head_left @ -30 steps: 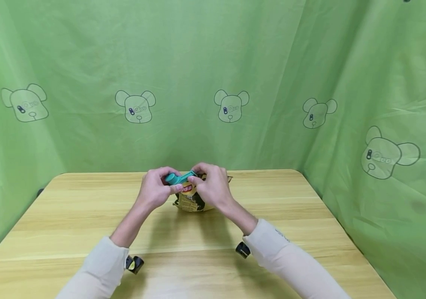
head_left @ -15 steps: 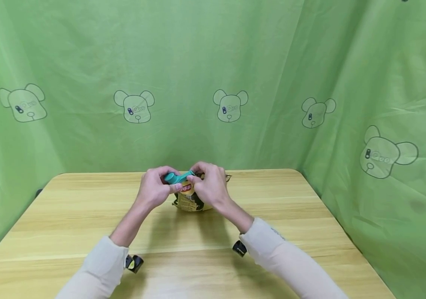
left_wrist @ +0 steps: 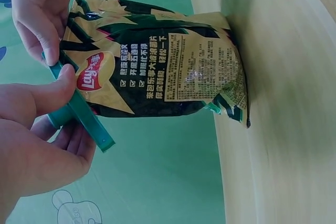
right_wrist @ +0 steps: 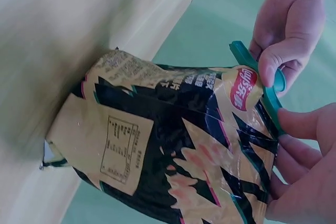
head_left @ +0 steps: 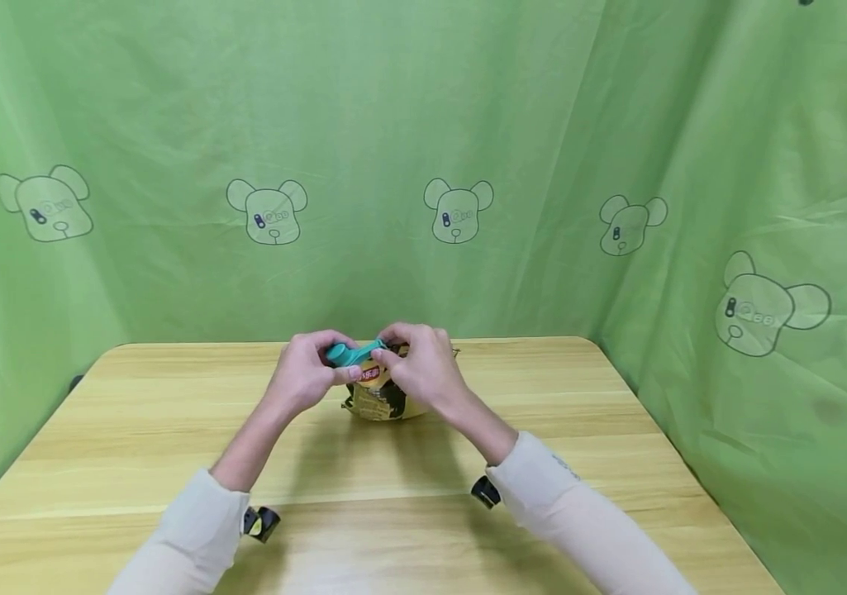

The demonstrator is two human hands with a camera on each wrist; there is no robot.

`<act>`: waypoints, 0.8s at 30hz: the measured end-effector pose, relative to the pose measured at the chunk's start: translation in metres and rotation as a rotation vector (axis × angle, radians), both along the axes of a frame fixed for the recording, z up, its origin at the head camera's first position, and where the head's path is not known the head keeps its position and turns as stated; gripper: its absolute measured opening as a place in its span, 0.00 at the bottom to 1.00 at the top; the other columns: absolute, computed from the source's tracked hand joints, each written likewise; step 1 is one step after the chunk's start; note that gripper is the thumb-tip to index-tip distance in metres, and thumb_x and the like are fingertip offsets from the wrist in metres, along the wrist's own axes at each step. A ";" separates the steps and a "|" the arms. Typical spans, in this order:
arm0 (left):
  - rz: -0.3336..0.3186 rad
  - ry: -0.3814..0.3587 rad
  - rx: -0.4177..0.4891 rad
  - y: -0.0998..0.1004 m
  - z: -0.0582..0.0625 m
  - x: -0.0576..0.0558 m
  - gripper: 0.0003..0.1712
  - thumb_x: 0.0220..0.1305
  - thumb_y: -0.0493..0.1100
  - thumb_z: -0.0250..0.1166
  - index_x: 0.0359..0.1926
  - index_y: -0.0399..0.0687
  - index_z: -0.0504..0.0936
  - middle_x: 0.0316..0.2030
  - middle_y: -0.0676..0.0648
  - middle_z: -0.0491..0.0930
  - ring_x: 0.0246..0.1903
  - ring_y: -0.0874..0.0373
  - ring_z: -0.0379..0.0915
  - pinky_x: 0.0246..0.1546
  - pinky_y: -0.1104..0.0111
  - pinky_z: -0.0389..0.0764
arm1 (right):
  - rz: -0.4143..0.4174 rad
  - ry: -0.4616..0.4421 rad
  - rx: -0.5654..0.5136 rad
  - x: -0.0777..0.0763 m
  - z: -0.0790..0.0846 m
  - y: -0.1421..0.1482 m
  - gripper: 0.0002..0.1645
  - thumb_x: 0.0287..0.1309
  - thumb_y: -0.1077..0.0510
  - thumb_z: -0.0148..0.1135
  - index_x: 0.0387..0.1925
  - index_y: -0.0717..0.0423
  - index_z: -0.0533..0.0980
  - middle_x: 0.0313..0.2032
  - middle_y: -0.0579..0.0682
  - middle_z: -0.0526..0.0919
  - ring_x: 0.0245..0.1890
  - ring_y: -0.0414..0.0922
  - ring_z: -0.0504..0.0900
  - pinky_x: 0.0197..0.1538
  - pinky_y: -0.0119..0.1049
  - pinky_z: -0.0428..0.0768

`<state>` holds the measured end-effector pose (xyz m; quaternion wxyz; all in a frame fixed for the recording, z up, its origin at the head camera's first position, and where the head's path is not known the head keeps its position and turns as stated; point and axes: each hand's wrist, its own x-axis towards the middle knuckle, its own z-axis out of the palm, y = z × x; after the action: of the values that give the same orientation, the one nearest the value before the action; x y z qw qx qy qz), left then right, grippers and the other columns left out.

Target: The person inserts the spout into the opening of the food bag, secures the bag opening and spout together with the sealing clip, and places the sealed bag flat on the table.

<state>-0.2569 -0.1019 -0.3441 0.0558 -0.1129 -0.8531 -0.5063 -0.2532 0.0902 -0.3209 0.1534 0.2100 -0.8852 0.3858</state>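
A gold and black Lay's chip bag (left_wrist: 152, 66) stands upright on the table, its printed side facing the left wrist camera. Across its top edge runs a teal bag clip (left_wrist: 90, 120) with a round capped spout. My left hand (head_left: 304, 376) grips the clip around the spout, thumb on the near side and fingers behind. At the clip's other end, my right hand (head_left: 426, 370) pinches the clip and the bag's top between thumb and fingers. The right wrist view shows the clip (right_wrist: 272, 103) lying along the bag's mouth; part of it is hidden by my fingers.
The wooden table (head_left: 170, 430) extends around the bag, which stands near its far edge. A green curtain (head_left: 364, 124) printed with bear heads hangs behind and at both sides. Small black cameras (head_left: 263, 524) are worn at both wrists, below the sleeves.
Both hands keep their hold on the clip and bag almost unmoved. My right forearm has swung slightly to the right over the last half second.
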 end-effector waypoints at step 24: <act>0.025 -0.067 -0.032 -0.006 -0.003 0.002 0.21 0.55 0.44 0.79 0.50 0.48 0.86 0.43 0.43 0.86 0.41 0.51 0.82 0.43 0.61 0.83 | -0.116 -0.155 0.064 -0.005 -0.016 0.070 0.26 0.57 0.55 0.74 0.56 0.59 0.80 0.54 0.57 0.86 0.55 0.58 0.83 0.60 0.56 0.79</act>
<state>-0.2552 -0.1082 -0.3475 0.0318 -0.0862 -0.8638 -0.4953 -0.2587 0.1604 -0.3367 0.1000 0.1326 -0.9170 0.3626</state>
